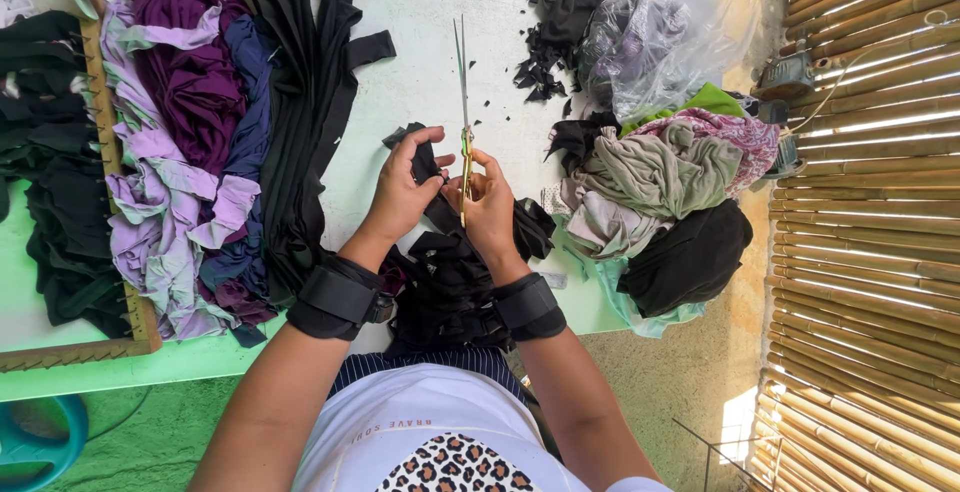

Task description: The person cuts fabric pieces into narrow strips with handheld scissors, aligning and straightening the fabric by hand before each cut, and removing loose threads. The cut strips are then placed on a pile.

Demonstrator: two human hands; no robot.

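On the white table (430, 42), your right hand (492, 207) grips the scissors (464, 102), blades nearly shut. Your left hand (400, 192) pinches the black cloth (445, 272). You seem mid-cut; next, hold the cloth tight and flat.

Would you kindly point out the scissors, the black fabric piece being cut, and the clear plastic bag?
long-bladed scissors (463, 82): head view, on the blades.
black fabric piece (425, 160): head view, upper end.
clear plastic bag (690, 27): head view, its bulging side.

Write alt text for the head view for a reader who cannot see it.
The right hand holds scissors and the left hand grips black fabric over a white table. Purple and black cloth strips lie left; mixed garments lie right.
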